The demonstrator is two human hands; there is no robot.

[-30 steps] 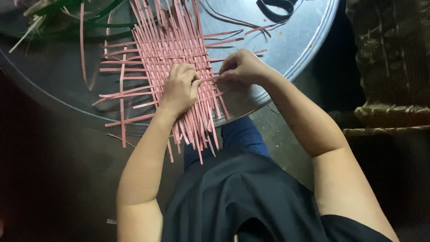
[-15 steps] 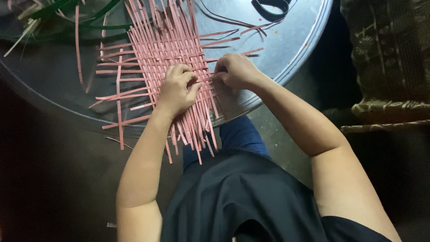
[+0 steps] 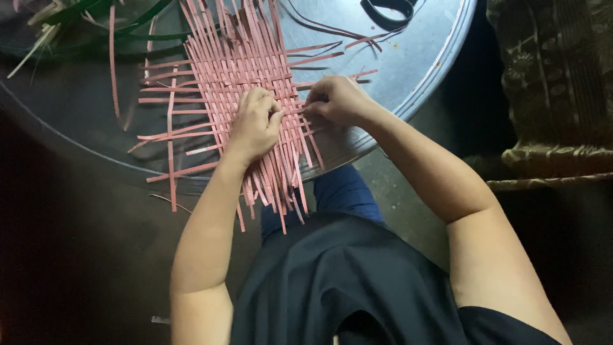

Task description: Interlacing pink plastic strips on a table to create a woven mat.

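My left hand point(image 3: 254, 124) presses flat on the pink woven mat point(image 3: 239, 70); my right hand point(image 3: 337, 100) pinches one pink strip point(image 3: 300, 110).

Pink woven strips point(image 3: 239, 70) cross in a checker pattern on the grey metal tray point(image 3: 421, 57); green, perhaps leaf, strips point(image 3: 76, 16) lie beyond.

flat pink woven strip mat point(image 3: 242, 76)

A woven mat of pink strips point(image 3: 236, 70) is laid on a round metal tray point(image 3: 415, 57). It is pressed by the left hand point(image 3: 254, 124); a strip is pinched by the right hand point(image 3: 335, 99).
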